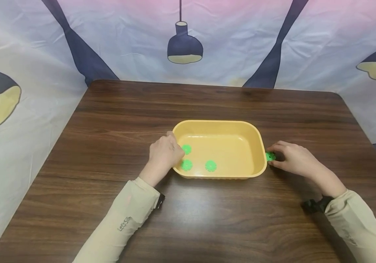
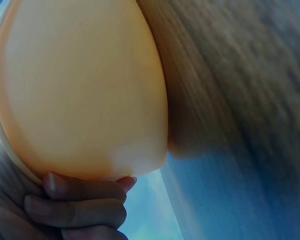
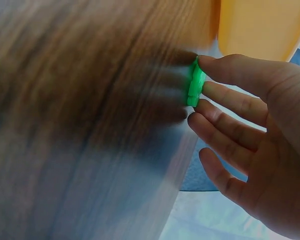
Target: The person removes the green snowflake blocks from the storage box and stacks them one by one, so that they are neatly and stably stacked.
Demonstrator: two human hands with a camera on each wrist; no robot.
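A yellow plastic basin (image 1: 221, 146) sits on the table, with three green notched discs lying in its left half: one disc (image 1: 186, 149) toward the back, another disc (image 1: 186, 165) in front of it, and a third disc (image 1: 210, 166) nearer the middle. My left hand (image 1: 166, 153) grips the basin's left end, fingers curled at the wall (image 2: 85, 100) in the left wrist view. Just outside the right end, my right hand (image 1: 294, 157) pinches a green disc (image 3: 195, 85) between thumb and fingertips, close over the tabletop. That disc stands on edge in the right wrist view.
The dark wood-grain table (image 1: 125, 120) reaches back to a printed cloth (image 1: 227, 40) with lamp pictures. More of that cloth hangs along both sides. Dark bands circle both wrists at the light sleeves (image 1: 122, 219).
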